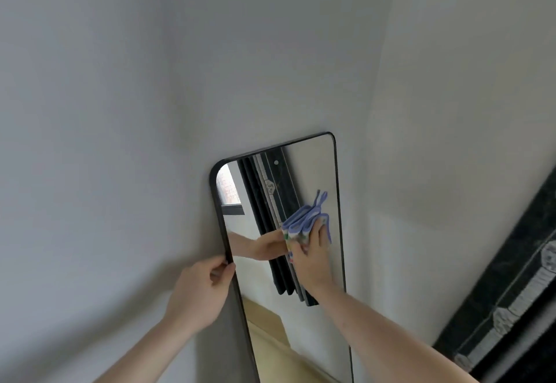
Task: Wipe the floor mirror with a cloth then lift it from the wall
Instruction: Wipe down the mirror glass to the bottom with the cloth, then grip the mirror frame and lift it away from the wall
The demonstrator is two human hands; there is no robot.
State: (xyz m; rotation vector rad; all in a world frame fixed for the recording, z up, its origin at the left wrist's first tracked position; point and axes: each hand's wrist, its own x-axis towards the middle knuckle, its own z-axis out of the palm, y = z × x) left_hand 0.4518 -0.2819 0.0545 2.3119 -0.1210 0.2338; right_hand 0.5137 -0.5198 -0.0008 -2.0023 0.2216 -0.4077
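Your left hand point(201, 294) pinches the left frame edge of the floor mirror point(313, 172), thumb on the front, fingers curled behind. Your right hand point(311, 254) clamps the folded cloth point(301, 221) against the glass, to the right of and slightly above the left-hand grip. The mirror leans on the wall point(120, 111).

pale wall point(270, 51) carries black-framed floor mirror point(319, 166), which leans against it; top edge touches wall. dark patterned panel point(511, 292) leans at right.
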